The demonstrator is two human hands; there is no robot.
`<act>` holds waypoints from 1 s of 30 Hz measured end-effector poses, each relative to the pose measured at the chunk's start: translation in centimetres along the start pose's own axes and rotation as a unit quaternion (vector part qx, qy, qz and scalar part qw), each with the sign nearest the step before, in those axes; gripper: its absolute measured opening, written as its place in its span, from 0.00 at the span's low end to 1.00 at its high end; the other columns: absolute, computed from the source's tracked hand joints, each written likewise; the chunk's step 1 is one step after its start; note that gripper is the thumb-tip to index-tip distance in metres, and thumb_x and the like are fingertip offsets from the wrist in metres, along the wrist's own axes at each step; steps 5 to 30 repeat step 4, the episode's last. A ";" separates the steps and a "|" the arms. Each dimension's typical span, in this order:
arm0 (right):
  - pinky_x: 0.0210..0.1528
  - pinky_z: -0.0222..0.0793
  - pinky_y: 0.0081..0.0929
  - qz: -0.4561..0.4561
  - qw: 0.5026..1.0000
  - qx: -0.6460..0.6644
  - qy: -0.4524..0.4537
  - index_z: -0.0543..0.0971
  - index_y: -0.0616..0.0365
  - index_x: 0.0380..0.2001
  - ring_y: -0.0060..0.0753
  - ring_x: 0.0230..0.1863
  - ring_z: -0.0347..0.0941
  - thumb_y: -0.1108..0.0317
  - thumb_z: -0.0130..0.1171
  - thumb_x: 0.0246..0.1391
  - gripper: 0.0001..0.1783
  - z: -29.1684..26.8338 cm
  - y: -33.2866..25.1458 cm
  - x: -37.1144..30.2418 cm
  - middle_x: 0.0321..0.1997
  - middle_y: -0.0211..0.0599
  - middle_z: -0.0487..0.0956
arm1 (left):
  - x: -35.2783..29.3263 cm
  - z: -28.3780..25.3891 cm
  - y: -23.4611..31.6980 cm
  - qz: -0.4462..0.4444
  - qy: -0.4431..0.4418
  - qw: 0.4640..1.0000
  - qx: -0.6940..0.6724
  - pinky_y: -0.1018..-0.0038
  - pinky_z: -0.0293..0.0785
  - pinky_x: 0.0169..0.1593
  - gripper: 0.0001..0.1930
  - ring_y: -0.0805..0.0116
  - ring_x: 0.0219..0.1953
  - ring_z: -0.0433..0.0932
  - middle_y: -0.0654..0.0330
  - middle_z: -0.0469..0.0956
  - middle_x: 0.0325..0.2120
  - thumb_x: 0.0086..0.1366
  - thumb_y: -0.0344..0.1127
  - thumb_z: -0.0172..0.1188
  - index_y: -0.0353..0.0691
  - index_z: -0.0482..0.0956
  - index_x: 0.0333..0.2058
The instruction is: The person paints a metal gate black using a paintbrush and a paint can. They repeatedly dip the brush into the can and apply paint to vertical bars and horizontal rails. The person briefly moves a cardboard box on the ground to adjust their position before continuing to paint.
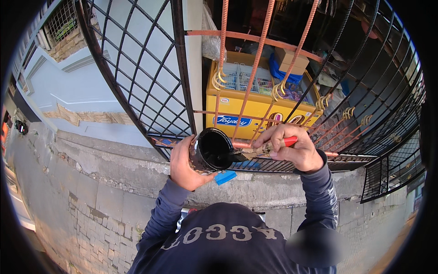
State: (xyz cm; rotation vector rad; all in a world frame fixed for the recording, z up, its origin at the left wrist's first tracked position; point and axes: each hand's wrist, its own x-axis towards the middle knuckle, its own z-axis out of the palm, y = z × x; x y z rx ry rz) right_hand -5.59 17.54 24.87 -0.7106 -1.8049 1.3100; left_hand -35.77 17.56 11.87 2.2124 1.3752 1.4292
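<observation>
My left hand (183, 166) is wrapped round a dark can (196, 157) of black paint (213, 144), its open mouth facing up. In my right hand (296, 148) is a paintbrush (263, 150) with a red-ended handle, gripped between thumb and fingers. The black bristles (236, 157) are at the can's right rim. A small blue flat piece (225, 177) shows just below the can; I cannot make out what it is or whether my left hand touches it. Right in front stands a metal gate with reddish-brown bars (252, 73) and gold curled ornaments (219, 79).
Black twisted bars (331, 52) continue to the right, and a black lattice panel (137, 50) stands at the left. Behind the bars is a yellow chest freezer (248, 106) with a cardboard box (292, 61) on top. A concrete ledge (264, 189) runs below the gate, beside paving (100, 223).
</observation>
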 end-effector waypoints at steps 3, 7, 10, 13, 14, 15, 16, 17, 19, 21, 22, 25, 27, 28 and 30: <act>0.63 0.79 0.46 0.066 0.975 0.195 0.088 0.73 0.64 0.37 0.55 0.62 0.77 0.86 0.52 0.56 0.08 -1.5 3.1 -1.8 0.55 0.64 0.80 | -0.7 0.8 0.3 -0.062 -0.027 0.997 -0.046 0.58 0.73 0.62 0.59 0.49 0.58 0.78 0.45 0.76 0.55 0.28 0.35 0.88 0.32 0.66 0.63; 0.63 0.81 0.50 0.073 0.962 0.231 0.126 0.72 0.66 0.42 0.59 0.61 0.77 0.85 0.50 0.58 0.09 -1.9 4.1 -2.4 0.55 0.68 0.78 | -0.9 1.3 0.6 -0.055 -0.009 0.996 -0.065 0.59 0.74 0.62 0.60 0.51 0.58 0.78 0.46 0.76 0.55 0.27 0.35 0.88 0.32 0.65 0.63; 0.63 0.81 0.50 0.073 0.962 0.231 0.126 0.72 0.66 0.42 0.59 0.61 0.77 0.85 0.50 0.58 0.09 -1.9 4.1 -2.4 0.55 0.68 0.78 | -0.9 1.3 0.6 -0.055 -0.009 0.996 -0.065 0.59 0.74 0.62 0.60 0.51 0.58 0.78 0.46 0.76 0.55 0.27 0.35 0.88 0.32 0.65 0.63; 0.63 0.81 0.50 0.073 0.962 0.231 0.126 0.72 0.66 0.42 0.59 0.61 0.77 0.85 0.50 0.58 0.09 -1.9 4.1 -2.4 0.55 0.68 0.78 | -0.9 1.3 0.6 -0.055 -0.009 0.996 -0.065 0.59 0.74 0.62 0.60 0.51 0.58 0.78 0.46 0.76 0.55 0.27 0.35 0.88 0.32 0.65 0.63; 0.63 0.81 0.50 0.073 0.962 0.231 0.126 0.72 0.66 0.42 0.59 0.61 0.77 0.85 0.50 0.58 0.09 -1.9 4.1 -2.4 0.55 0.68 0.78 | -0.9 1.3 0.6 -0.055 -0.009 0.996 -0.065 0.59 0.74 0.62 0.60 0.51 0.58 0.78 0.46 0.76 0.55 0.27 0.35 0.88 0.32 0.65 0.63; 0.63 0.81 0.50 0.073 0.962 0.231 0.126 0.72 0.66 0.42 0.59 0.61 0.77 0.85 0.50 0.58 0.09 -1.9 4.1 -2.4 0.55 0.68 0.78 | -0.9 1.3 0.6 -0.055 -0.009 0.996 -0.065 0.59 0.74 0.62 0.60 0.51 0.58 0.78 0.46 0.76 0.55 0.27 0.35 0.88 0.32 0.65 0.63; 0.63 0.81 0.50 0.073 0.962 0.231 0.126 0.72 0.66 0.42 0.59 0.61 0.77 0.85 0.50 0.58 0.09 -1.9 4.1 -2.4 0.55 0.68 0.78 | -0.9 1.3 0.6 -0.055 -0.009 0.996 -0.065 0.59 0.74 0.62 0.60 0.51 0.58 0.78 0.46 0.76 0.55 0.27 0.35 0.88 0.32 0.65 0.63; 0.63 0.81 0.50 0.073 0.962 0.231 0.126 0.72 0.66 0.42 0.59 0.61 0.77 0.85 0.50 0.58 0.09 -1.9 4.1 -2.4 0.55 0.68 0.78 | -0.9 1.3 0.6 -0.055 -0.009 0.996 -0.065 0.59 0.74 0.62 0.60 0.51 0.58 0.78 0.46 0.76 0.55 0.27 0.35 0.88 0.32 0.65 0.63; 0.63 0.81 0.50 0.073 0.962 0.231 0.126 0.72 0.66 0.42 0.59 0.61 0.77 0.85 0.50 0.58 0.09 -1.9 4.1 -2.4 0.55 0.68 0.78 | -0.9 1.3 0.6 -0.055 -0.009 0.996 -0.065 0.59 0.74 0.62 0.60 0.51 0.58 0.78 0.46 0.76 0.55 0.27 0.35 0.88 0.32 0.65 0.63; 0.63 0.81 0.50 0.073 0.962 0.231 0.126 0.72 0.66 0.42 0.59 0.61 0.77 0.85 0.50 0.58 0.09 -1.9 4.1 -2.4 0.55 0.68 0.78 | -0.9 1.3 0.6 -0.055 -0.009 0.996 -0.065 0.59 0.74 0.62 0.60 0.51 0.58 0.78 0.46 0.76 0.55 0.27 0.35 0.88 0.32 0.65 0.63; 0.63 0.81 0.50 0.073 0.962 0.231 0.126 0.72 0.66 0.42 0.59 0.61 0.77 0.85 0.50 0.58 0.09 -1.9 4.1 -2.4 0.55 0.68 0.78 | -0.9 1.3 0.6 -0.055 -0.009 0.996 -0.065 0.59 0.74 0.62 0.60 0.51 0.58 0.78 0.46 0.76 0.55 0.27 0.35 0.88 0.32 0.65 0.63; 0.63 0.81 0.50 0.073 0.962 0.231 0.126 0.72 0.66 0.42 0.59 0.61 0.77 0.85 0.50 0.58 0.09 -1.9 4.1 -2.4 0.55 0.68 0.78 | -0.9 1.3 0.6 -0.055 -0.009 0.996 -0.065 0.59 0.74 0.62 0.60 0.51 0.58 0.78 0.46 0.76 0.55 0.27 0.35 0.88 0.32 0.65 0.63; 0.63 0.81 0.50 0.073 0.962 0.231 0.126 0.72 0.66 0.42 0.59 0.61 0.77 0.85 0.50 0.58 0.09 -1.9 4.1 -2.4 0.55 0.68 0.78 | -0.9 1.3 0.6 -0.055 -0.009 0.996 -0.065 0.59 0.74 0.62 0.60 0.51 0.58 0.78 0.46 0.76 0.55 0.27 0.35 0.88 0.32 0.65 0.63; 0.63 0.81 0.50 0.073 0.962 0.231 0.126 0.72 0.66 0.42 0.59 0.61 0.77 0.85 0.50 0.58 0.09 -1.9 4.1 -2.4 0.55 0.68 0.78 | -0.9 1.3 0.6 -0.055 -0.009 0.996 -0.065 0.59 0.74 0.62 0.60 0.51 0.58 0.78 0.46 0.76 0.55 0.27 0.35 0.88 0.32 0.65 0.63; 0.63 0.81 0.50 0.073 0.962 0.231 0.126 0.72 0.66 0.42 0.59 0.61 0.77 0.85 0.50 0.58 0.09 -1.9 4.1 -2.4 0.55 0.68 0.78 | -0.9 1.3 0.6 -0.055 -0.009 0.996 -0.065 0.59 0.74 0.62 0.60 0.51 0.58 0.78 0.46 0.76 0.55 0.27 0.35 0.88 0.32 0.65 0.63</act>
